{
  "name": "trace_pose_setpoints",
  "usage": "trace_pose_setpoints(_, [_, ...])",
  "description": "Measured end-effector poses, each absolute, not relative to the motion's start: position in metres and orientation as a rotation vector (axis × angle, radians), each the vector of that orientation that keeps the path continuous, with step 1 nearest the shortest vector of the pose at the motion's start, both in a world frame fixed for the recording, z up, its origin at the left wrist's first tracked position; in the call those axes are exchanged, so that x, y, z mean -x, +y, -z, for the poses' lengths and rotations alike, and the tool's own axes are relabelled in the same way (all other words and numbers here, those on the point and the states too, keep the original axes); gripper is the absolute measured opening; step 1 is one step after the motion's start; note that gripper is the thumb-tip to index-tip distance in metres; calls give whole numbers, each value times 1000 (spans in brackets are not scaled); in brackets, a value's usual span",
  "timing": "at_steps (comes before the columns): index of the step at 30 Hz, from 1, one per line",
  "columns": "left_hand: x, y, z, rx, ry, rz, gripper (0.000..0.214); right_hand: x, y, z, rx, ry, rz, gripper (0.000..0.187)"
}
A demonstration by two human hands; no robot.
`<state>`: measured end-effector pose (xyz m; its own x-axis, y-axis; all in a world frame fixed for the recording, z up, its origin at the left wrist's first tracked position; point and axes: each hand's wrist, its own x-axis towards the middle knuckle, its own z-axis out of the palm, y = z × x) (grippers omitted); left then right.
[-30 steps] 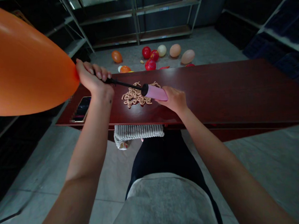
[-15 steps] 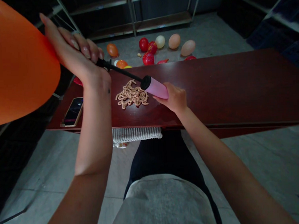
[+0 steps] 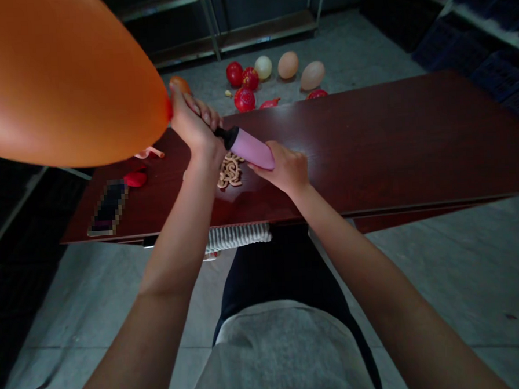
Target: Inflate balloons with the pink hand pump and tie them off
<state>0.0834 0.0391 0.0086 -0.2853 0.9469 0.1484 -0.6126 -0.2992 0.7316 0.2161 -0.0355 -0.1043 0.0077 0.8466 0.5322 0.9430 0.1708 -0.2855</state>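
Observation:
A large inflated orange balloon (image 3: 71,82) fills the upper left, its neck end at my left hand (image 3: 197,122). That hand is closed around the black end of a hand balloon pump (image 3: 252,148) beside the balloon's neck; the nozzle is hidden by the fingers. My right hand (image 3: 286,167) wraps the far end of the pump's pink barrel. The black rod is mostly inside the barrel, with a short black piece showing between the hands. Below the pump, a pile of tan uninflated long balloons (image 3: 230,170) lies on the table, partly covered by my left wrist.
The dark red table (image 3: 391,147) spans the front. On its left lie a phone (image 3: 109,207), a red deflated balloon (image 3: 135,178) and a pale pink piece (image 3: 149,152). Several inflated balloons (image 3: 288,65) rest on the floor beyond. A metal shelf (image 3: 268,31) stands behind.
My hands have come closer together, and the black rod has slid into the pink barrel. The orange balloon and my left hand have moved right in view. The view has shifted a little.

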Motion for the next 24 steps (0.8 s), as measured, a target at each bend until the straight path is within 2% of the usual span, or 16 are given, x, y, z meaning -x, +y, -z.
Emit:
trace_pose_setpoints(11, [-5, 33, -17, -871, 741, -1859, 56, -214, -44, 101, 1536, -1946, 293, 55])
trace_pose_setpoints(19, [32, -3, -67, -662, 637, -2005, 46, -214, -45, 102, 1443, -1973, 348, 53])
trace_pose_setpoints(24, [34, 0, -77, -709, 703, -2038, 47, -215, -44, 101, 1432, -1956, 352, 53])
